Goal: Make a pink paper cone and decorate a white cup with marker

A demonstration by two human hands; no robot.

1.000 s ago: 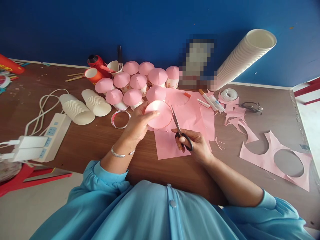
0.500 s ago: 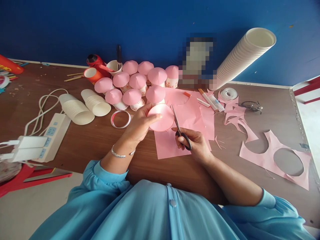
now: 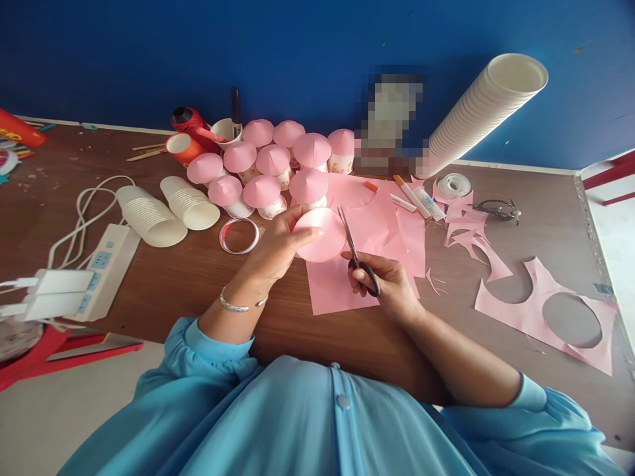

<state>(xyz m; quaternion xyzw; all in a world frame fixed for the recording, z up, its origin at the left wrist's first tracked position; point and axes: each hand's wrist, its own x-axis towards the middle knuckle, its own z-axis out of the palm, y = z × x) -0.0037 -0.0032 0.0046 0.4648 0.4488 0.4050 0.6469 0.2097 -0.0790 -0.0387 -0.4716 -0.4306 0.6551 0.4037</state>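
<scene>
Between the thumb and fingers of my left hand is a round pink paper disc, its face turned up toward me. My right hand grips a pair of scissors by the black handles. The blades point up and away, close beside the disc's right edge; I cannot tell whether they touch it. Beneath both hands lie pink paper sheets. Just beyond stand several paper cups topped with pink paper cones, the nearest close to my left fingers.
Stacked white cups and a power strip lie at left, near a tape roll. A tall cup stack leans against the blue wall. At right are glue, clear tape, glasses and pink offcuts.
The pink disc has tilted or dropped very slightly in my left hand. My right hand and the scissors are almost where they were.
</scene>
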